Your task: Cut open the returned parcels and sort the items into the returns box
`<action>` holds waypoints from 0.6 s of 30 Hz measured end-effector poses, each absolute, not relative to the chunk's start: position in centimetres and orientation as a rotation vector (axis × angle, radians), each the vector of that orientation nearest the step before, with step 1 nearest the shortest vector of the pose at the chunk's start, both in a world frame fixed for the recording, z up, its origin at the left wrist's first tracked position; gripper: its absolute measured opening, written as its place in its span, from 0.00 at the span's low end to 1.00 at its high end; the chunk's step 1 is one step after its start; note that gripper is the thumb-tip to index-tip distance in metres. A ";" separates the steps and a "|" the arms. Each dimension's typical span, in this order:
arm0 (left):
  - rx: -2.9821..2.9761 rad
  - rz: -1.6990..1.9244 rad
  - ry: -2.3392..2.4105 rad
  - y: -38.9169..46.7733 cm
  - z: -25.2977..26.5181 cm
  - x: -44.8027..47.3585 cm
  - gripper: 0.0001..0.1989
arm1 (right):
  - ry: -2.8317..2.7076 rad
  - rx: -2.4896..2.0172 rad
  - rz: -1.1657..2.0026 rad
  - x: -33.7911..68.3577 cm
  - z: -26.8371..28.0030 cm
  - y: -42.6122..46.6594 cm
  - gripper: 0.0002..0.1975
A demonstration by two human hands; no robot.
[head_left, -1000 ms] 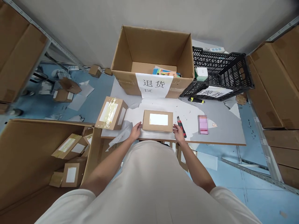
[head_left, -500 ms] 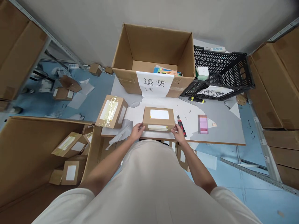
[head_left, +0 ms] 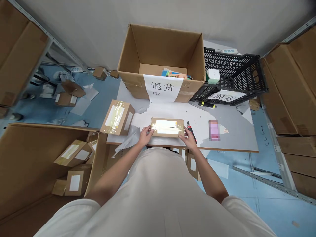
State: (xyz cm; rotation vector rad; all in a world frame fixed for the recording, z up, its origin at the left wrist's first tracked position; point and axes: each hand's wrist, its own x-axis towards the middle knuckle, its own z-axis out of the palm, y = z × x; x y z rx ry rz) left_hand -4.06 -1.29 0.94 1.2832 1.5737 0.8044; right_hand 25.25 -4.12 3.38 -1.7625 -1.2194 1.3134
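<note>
A small brown cardboard box (head_left: 160, 134) lies at the front edge of the white table, its taped, labelled face turned toward me. My left hand (head_left: 146, 135) grips its left end, thumb on the near face and fingers round the side. At the right end my right hand (head_left: 188, 138) holds it the same way. Close beside that hand lies a red and black utility knife (head_left: 191, 131). A second, larger taped box (head_left: 118, 118) stands on the table to the left, next to crumpled clear plastic (head_left: 132, 135).
Behind stands a big open carton (head_left: 134, 87) with a paper sign and colourful items inside. A black plastic crate (head_left: 247, 79) holds a small white-green box. A yellow-black cutter (head_left: 207, 104) and a pink item (head_left: 214, 130) lie right. A large carton (head_left: 24, 158) of parcels stands left.
The small box has been tipped between my hands, so its taped, labelled side now shows instead of the plain top with a white label. My thumbs have come onto its near face.
</note>
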 end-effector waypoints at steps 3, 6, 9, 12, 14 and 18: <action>1.192 0.807 1.538 -2.1 0.7 -4.3 0.30 | -1.197 -1.764 1.327 25.3 3.2 -4.5 0.40; 1.181 0.791 1.454 -2.9 0.2 -4.8 0.39 | -1.178 -1.717 1.360 25.4 2.8 -5.0 0.41; 1.178 0.741 1.420 -3.4 -0.8 -5.2 0.42 | -1.188 -1.682 1.431 25.4 1.9 -5.4 0.43; 1.099 0.712 1.393 -3.5 -1.9 -5.1 0.36 | -1.196 -1.705 1.484 25.4 0.9 -5.5 0.38; 1.074 0.731 1.369 -3.4 -2.2 -5.0 0.34 | -1.180 -1.709 1.475 25.4 0.5 -5.4 0.33; 1.163 0.815 1.424 -2.6 -1.1 -4.8 0.29 | -1.200 -1.664 1.401 25.8 0.8 -4.9 0.31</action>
